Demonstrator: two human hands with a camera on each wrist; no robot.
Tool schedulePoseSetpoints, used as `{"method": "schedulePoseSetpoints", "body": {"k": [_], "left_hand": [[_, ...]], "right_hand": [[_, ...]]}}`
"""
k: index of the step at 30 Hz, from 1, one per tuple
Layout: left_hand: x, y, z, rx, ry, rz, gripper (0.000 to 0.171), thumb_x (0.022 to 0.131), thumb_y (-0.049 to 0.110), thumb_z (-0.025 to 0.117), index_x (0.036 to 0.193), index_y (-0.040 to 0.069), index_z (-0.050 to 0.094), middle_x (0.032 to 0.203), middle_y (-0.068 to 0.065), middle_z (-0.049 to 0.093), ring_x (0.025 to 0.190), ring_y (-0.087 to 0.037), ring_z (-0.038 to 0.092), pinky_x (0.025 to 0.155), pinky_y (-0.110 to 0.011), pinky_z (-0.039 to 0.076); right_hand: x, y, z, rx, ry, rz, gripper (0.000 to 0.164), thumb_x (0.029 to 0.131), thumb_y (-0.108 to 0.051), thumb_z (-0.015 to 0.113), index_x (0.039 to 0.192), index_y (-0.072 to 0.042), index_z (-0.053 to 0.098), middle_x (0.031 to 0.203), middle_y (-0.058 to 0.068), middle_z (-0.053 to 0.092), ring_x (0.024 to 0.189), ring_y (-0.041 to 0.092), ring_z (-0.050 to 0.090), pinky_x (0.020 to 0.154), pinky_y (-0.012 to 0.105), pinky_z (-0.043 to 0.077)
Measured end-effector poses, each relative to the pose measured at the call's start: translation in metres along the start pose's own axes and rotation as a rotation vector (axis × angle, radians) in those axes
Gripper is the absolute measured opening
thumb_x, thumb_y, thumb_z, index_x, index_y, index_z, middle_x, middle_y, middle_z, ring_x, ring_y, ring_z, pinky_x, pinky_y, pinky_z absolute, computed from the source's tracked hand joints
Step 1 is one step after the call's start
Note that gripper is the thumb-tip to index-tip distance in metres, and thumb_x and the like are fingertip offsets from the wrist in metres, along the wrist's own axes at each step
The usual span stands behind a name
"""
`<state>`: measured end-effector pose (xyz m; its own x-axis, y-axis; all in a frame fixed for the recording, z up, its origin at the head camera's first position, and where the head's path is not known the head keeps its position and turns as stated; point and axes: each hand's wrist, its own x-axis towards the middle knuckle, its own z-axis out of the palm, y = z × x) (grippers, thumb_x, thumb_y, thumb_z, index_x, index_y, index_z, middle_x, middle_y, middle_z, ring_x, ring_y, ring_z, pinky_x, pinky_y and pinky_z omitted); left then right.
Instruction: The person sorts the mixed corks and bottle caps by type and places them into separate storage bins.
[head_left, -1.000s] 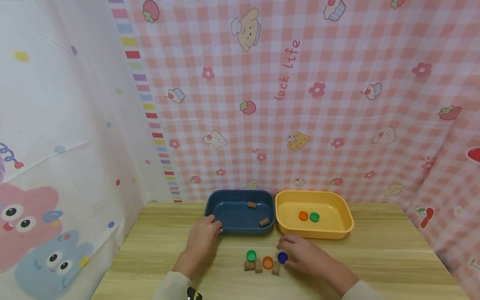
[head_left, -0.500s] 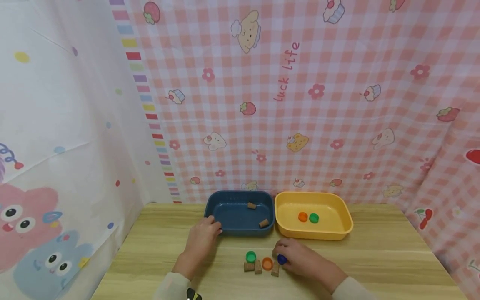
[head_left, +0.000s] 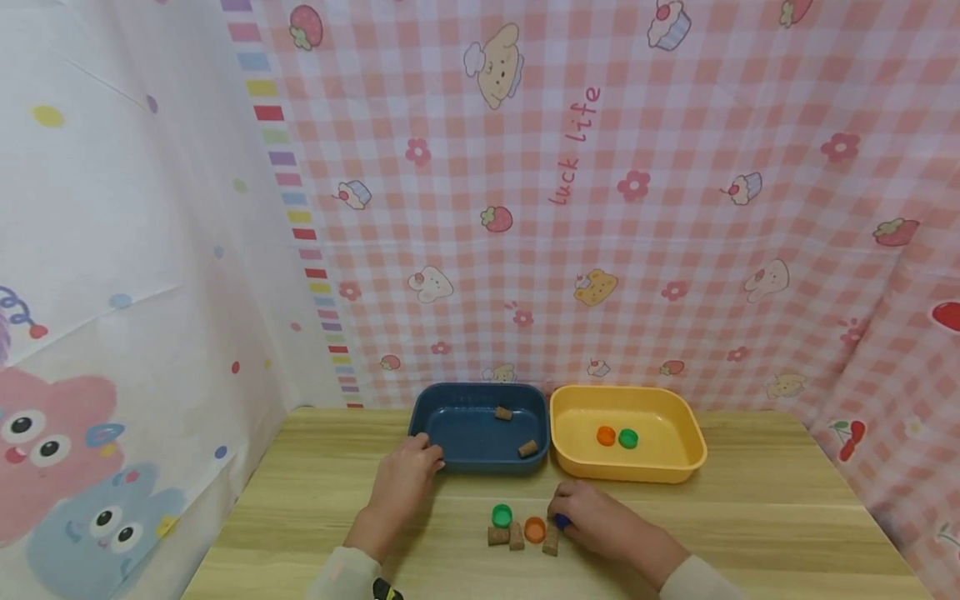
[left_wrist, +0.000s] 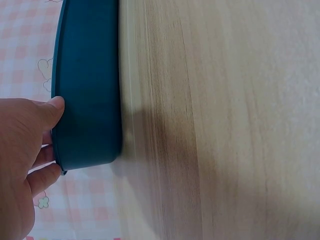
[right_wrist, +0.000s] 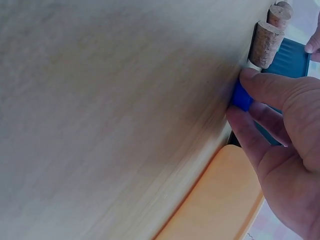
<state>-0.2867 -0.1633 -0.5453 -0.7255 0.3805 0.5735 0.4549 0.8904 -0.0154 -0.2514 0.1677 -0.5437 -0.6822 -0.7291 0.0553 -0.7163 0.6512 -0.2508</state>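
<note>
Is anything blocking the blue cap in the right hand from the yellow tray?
Nothing visible except the near wall of the yellow tray. The right hand pinches the blue cap; the nearest cork lies on the side away from the tray.

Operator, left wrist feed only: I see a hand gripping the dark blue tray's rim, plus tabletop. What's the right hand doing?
Observer: The right hand pinches a blue cap between thumb and finger.
Operator: I only see the outside of the dark blue tray. Anything in it?
Observer: Yes, two corks.
Operator: What's next to it?
Observer: A yellow tray, to its right in the head view.
</note>
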Motion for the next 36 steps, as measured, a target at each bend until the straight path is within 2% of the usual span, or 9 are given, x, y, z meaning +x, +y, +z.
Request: {"method": "schedulePoseSetpoints", "body": {"k": [16,24,28,30,35,36], "left_hand": [[0.000,-0.001,-0.001,-0.005,-0.006,0.001,0.016,0.083,0.018,0.087,0.077,0.016,0.072,0.069,0.002,0.044,0.062,-0.016,0.051,0.051,-0.027,0.044],[-0.001,0.002,-0.001,-0.017,-0.007,0.000,0.017,0.083,0.017,0.087,0.077,0.016,0.071,0.070,0.002,0.043,0.063,-0.017,0.052,0.051,-0.029,0.045],[0.000,0.002,-0.001,-0.014,-0.003,-0.001,0.017,0.083,0.017,0.087,0.077,0.016,0.071,0.070,0.002,0.043,0.064,-0.017,0.052,0.051,-0.029,0.045],[0.000,0.001,0.000,-0.010,-0.003,0.000,0.017,0.083,0.018,0.087,0.077,0.016,0.071,0.070,0.002,0.043,0.064,-0.017,0.052,0.050,-0.029,0.045],[0.000,-0.001,0.002,-0.005,0.013,0.014,0.017,0.082,0.018,0.088,0.077,0.017,0.071,0.070,0.003,0.043,0.063,-0.016,0.051,0.049,-0.028,0.043],[-0.001,-0.001,0.002,-0.006,0.015,0.017,0.017,0.082,0.018,0.088,0.077,0.017,0.071,0.070,0.003,0.044,0.062,-0.016,0.051,0.049,-0.027,0.043]], "right_hand": [[0.003,-0.003,-0.002,0.003,-0.017,0.034,0.020,0.084,-0.003,0.083,0.100,-0.014,0.078,0.093,-0.005,0.065,0.082,0.001,0.058,0.076,0.023,0.056],[0.001,0.009,0.006,0.020,0.030,-0.028,0.020,0.082,-0.003,0.084,0.099,-0.013,0.079,0.090,-0.005,0.065,0.079,0.000,0.055,0.069,0.027,0.056],[0.000,0.003,0.002,0.036,0.005,0.016,0.020,0.083,-0.002,0.083,0.099,-0.014,0.079,0.091,-0.006,0.065,0.080,0.000,0.055,0.072,0.026,0.056],[0.001,0.009,0.008,0.043,0.005,0.024,0.021,0.083,-0.003,0.083,0.100,-0.015,0.078,0.093,-0.007,0.065,0.082,0.000,0.056,0.075,0.024,0.056],[-0.001,0.007,0.008,0.027,0.008,0.014,0.019,0.085,-0.005,0.082,0.101,-0.015,0.078,0.096,-0.006,0.066,0.085,0.000,0.057,0.076,0.024,0.056],[-0.002,-0.002,0.000,0.020,-0.003,0.022,0.018,0.086,-0.004,0.081,0.101,-0.014,0.078,0.096,-0.005,0.066,0.085,0.002,0.058,0.077,0.024,0.056]]}}
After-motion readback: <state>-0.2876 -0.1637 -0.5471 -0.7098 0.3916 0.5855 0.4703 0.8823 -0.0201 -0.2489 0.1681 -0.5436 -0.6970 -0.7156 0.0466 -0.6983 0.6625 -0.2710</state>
